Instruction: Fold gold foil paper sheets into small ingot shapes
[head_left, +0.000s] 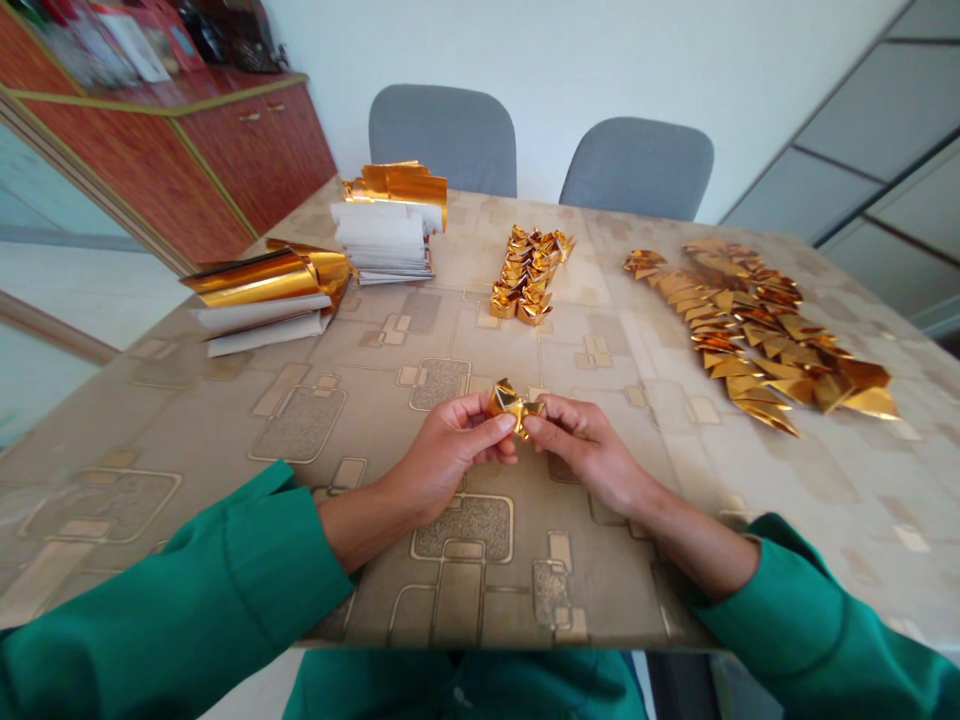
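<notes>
Indoor room, beige patterned vinyl-covered table [847, 500], two grey padded chairs [442, 140] behind it, reddish-brown wooden cabinet [180, 160] back left. Both hands together over the table: left hand [442, 450] and right hand [592, 445] pinch a small folded gold foil piece [514, 405] between thumbs and fingers, piece held off the table, midway between the hands. Green long sleeves [172, 590] on both arms. Far left, stack of white paper and gold foil sheets [259, 300], second similar stack [386, 225] just behind it. Centre far, tight row of folded gold foil pieces [525, 272]. Right, loose pile of gold foil triangles [750, 330], well apart from the hands.
</notes>
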